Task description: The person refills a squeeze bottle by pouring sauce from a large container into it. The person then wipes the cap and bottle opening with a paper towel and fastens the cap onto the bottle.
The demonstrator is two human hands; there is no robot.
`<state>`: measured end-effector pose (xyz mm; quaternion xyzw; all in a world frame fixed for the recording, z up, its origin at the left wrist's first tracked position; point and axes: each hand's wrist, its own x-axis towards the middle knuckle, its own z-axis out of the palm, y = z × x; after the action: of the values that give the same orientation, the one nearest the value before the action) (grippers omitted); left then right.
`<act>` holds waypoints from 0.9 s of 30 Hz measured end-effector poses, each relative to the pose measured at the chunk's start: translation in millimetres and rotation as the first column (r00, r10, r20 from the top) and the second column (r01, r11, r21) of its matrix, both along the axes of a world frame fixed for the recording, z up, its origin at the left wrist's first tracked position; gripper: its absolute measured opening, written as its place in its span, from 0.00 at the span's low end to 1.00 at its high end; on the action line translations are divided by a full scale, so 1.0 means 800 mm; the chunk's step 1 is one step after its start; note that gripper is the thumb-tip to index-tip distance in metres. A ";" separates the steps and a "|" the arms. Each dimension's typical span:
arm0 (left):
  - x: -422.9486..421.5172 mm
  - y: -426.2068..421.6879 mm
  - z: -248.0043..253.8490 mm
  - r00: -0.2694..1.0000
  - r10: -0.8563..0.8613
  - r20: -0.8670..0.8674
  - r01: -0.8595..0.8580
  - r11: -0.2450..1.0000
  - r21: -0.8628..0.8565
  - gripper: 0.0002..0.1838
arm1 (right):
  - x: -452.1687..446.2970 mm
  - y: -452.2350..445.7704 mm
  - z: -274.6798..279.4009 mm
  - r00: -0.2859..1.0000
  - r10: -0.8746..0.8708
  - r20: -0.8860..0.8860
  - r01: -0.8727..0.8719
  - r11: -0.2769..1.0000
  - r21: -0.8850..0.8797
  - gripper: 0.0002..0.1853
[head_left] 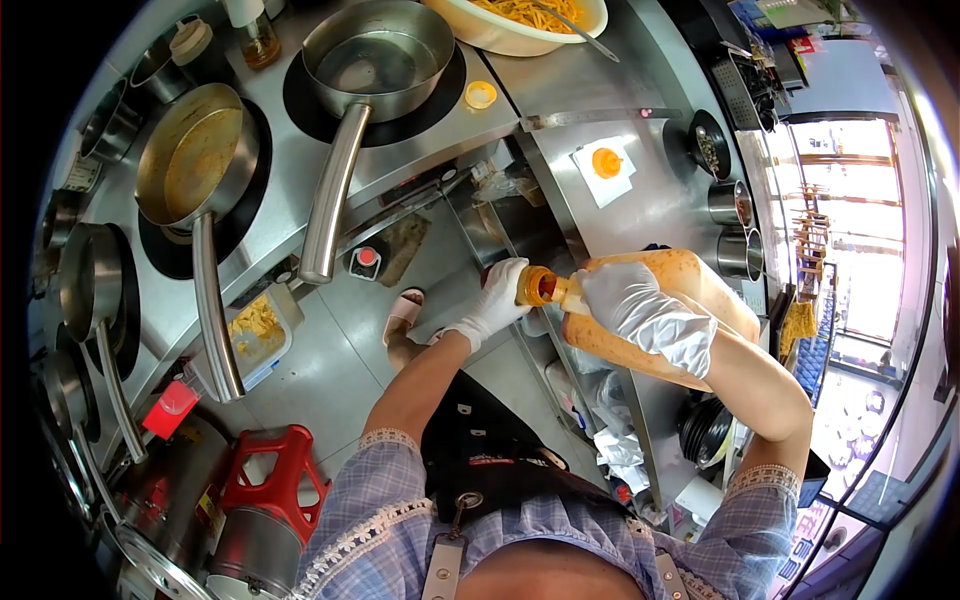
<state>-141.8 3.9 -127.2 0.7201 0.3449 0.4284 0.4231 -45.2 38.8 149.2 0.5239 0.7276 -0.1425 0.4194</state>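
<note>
My left hand (492,305), in a white glove, is wrapped round an amber bottle (536,286) whose open mouth faces right. A large plastic jug (655,265) with orange-brown contents lies tilted in my right hand (632,305), also gloved, its neck (572,297) meeting the bottle's mouth. My right fingers close round the jug near its neck and handle. An orange nozzle cap (606,162) rests on a white napkin (618,185) on the steel counter above the jug. A yellow lid (480,95) lies by the stove.
Pans with long handles, one (378,60) at the top and another (196,155) to its left, line the stove. A noodle bowl (520,25) stands at the top. Below left are a red stool (268,470) and a food tub (262,335). Steel pots (738,252) sit at the right.
</note>
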 end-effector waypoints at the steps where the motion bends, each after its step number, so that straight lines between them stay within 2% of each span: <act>1: 0.000 0.000 0.000 1.000 -0.003 0.000 0.003 1.000 -0.004 0.40 | 0.000 0.000 0.000 1.000 -0.005 -0.010 0.005 1.000 0.002 0.10; 14: 0.005 0.000 -0.001 1.000 0.002 0.018 -0.001 1.000 -0.021 0.40 | 0.009 -0.002 -0.005 0.999 0.015 -0.052 -0.012 0.998 0.054 0.10; 20: 0.006 -0.001 -0.001 1.000 0.004 0.021 -0.003 0.999 -0.045 0.41 | 0.004 0.002 0.002 0.998 -0.042 -0.040 0.042 0.999 0.013 0.09; 27: 0.003 0.000 0.017 0.999 -0.031 0.022 0.033 0.997 -0.066 0.40 | 0.022 -0.006 0.006 0.999 0.029 -0.022 -0.028 0.999 0.024 0.12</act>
<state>-139.5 3.5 -113.3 0.7065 0.3431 0.4172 0.4573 -27.9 33.7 153.6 0.5168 0.7412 -0.1338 0.4069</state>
